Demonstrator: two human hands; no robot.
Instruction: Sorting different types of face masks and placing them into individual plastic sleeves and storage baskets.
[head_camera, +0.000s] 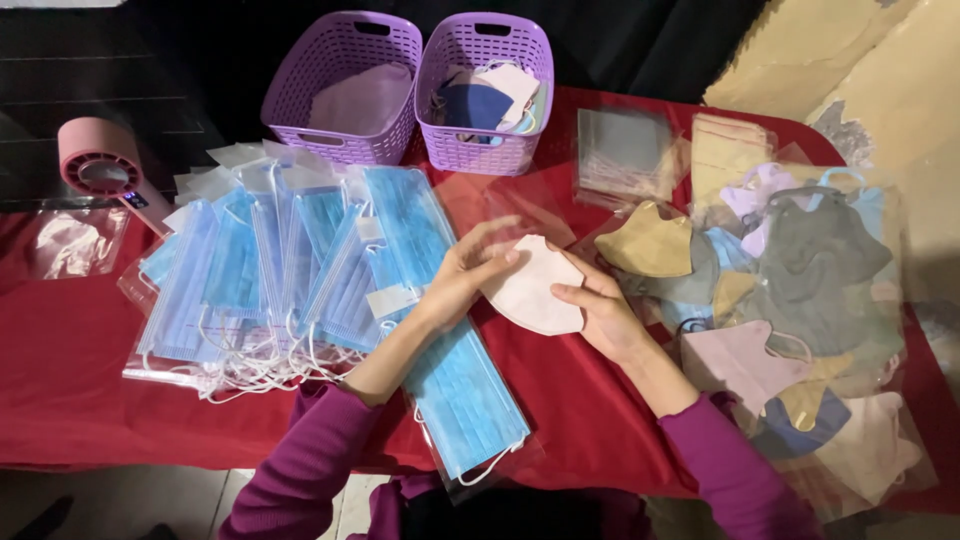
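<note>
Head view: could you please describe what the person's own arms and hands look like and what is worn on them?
Both arms wear long magenta-purple sleeves that end at the wrists. The left hand and the right hand are bare: no gloves, and no rings, watch or bracelets that I can make out.

Far left of the hands, a clear plastic bag (78, 242) holds something pale and too blurred to make out. Beyond the hands, the left purple woven plastic basket (345, 85) hides most of its pale contents behind its wall. Right of the hands, the heap of coloured folded masks (800, 290) overlaps, lower ones largely covered.
</note>
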